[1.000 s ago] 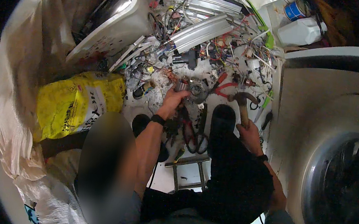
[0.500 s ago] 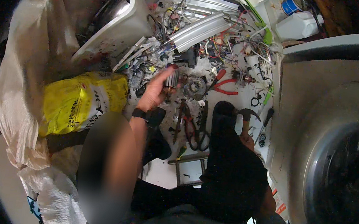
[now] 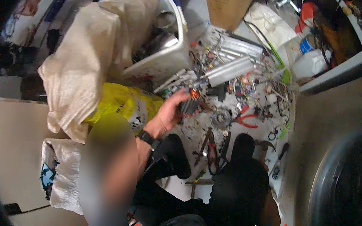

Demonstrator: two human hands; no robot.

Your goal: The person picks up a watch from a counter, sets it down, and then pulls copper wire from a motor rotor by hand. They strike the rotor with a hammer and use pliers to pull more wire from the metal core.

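Observation:
My left hand (image 3: 168,117) is closed round a motor armature (image 3: 190,105), a dark laminated cylinder with copper winding at its upper end, held above the littered floor. To its right lies a round, dirty, ring-shaped metal part (image 3: 221,118). Red-handled pliers (image 3: 247,120) rest further right. Nearer to me is a larger pair of red and black cutters (image 3: 212,154). By my right knee a hammer (image 3: 265,146) shows its curved head and part of its handle. My right hand (image 3: 266,167) grips that handle, mostly hidden behind my leg.
Aluminium strips (image 3: 229,72) and tangled wires cover the floor ahead. On the left stand a white bin (image 3: 161,69), a beige woven sack (image 3: 92,55) and a yellow bag (image 3: 118,102). A large drum-shaped appliance (image 3: 339,160) borders the right. A cardboard box (image 3: 227,5) stands behind.
The view has swung left and up, so the scene appears shifted right and lower. The armature has been turned in my left hand, bringing its copper winding upward. The hammer stays beside my right leg.

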